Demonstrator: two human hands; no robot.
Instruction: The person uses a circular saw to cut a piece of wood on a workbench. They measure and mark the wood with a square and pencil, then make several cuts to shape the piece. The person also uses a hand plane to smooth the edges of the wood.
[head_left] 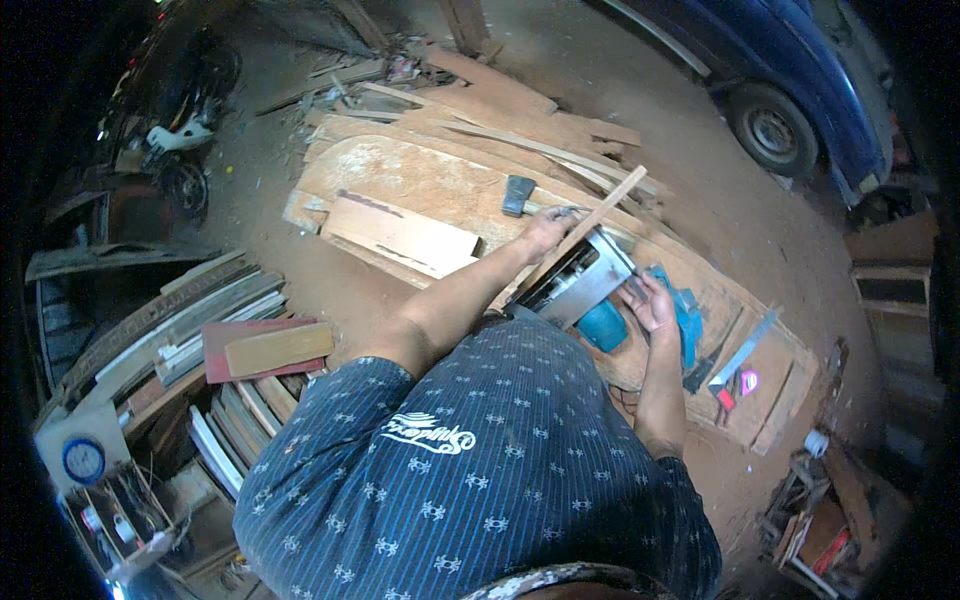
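Note:
An upturned circular saw (598, 284), with a flat metal base and a teal motor housing, lies against my body at the near edge of the workbench. A narrow wooden strip (607, 207) slants beside its base, pointing away to the right. My left hand (548, 231) closes on the strip's left side; its fingertips are partly hidden. My right hand (652, 303) grips the right edge of the saw's base, fingers bent. A hatchet (518, 195) lies just beyond my left hand. Right of my right hand sits another teal power tool (686, 312).
A hand saw (746, 350) and a pink tape measure (748, 381) lie at the bench's right. Planks (400, 228) rest on the left of the bench, with more scrap wood behind. Stacked boards (265, 350) stand at left, a blue vehicle (800, 80) at far right.

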